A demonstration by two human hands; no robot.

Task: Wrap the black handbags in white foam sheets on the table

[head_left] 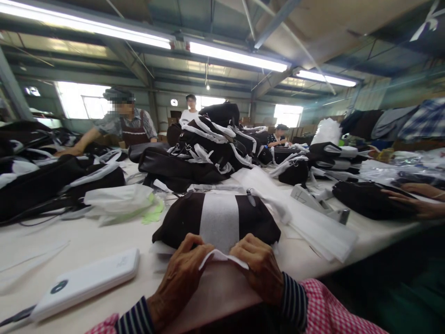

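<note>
A black bag (184, 215) lies on the table right in front of me, with a white wrapping strip (219, 215) running over its middle. At the bag's near edge, my left hand (186, 269) is closed on the left side of the strip's loose end. My right hand (259, 262) grips the same end from the right, fingers bent against the bag. Between the two hands the strip's edge bows up toward me. A wrapped handle (219, 188) lies along the bag's far side.
A white power bank (86, 283) with a cable lies at left. White sheets (320, 227) and a grey-white tape dispenser (318, 204) are at right. Bags are piled (208, 148) behind. A co-worker's hands (417, 199) touch a black bag at far right; another person (128, 120) reaches across at left.
</note>
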